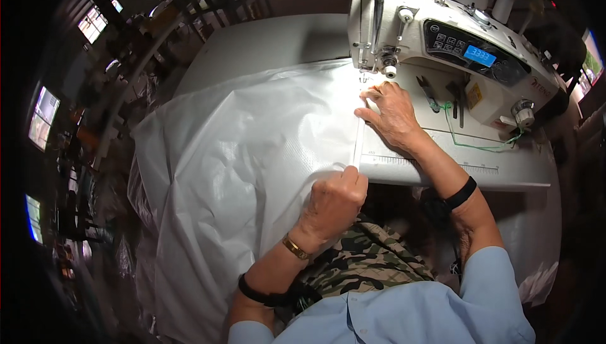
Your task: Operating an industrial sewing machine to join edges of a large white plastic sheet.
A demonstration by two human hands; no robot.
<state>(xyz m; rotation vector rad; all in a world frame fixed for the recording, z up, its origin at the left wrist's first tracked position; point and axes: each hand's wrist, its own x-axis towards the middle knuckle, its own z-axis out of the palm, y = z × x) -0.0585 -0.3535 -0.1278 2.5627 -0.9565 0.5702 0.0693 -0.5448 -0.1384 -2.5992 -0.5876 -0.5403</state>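
A large white, shiny woven-plastic sheet (221,136) spreads over the table and hangs down its near left side. Its right edge is a narrow folded band (358,145) running from the needle area toward me. My left hand (338,197) is closed in a fist on this edge at the table's front. Close to the presser foot (365,80), my right hand (392,115) bends its fingers onto the same edge, thumb a little nearer to me. Its fingertips are partly lost in the lamp's glare. The white sewing machine (404,35) stands over the sheet's far end.
Right of my right hand lie thread snips (428,93) and a dark slim tool (461,104). Green thread (451,126) trails to the machine's handwheel (523,114). A ruler scale (391,160) marks the table's front edge. Thread cones (503,4) stand behind the machine.
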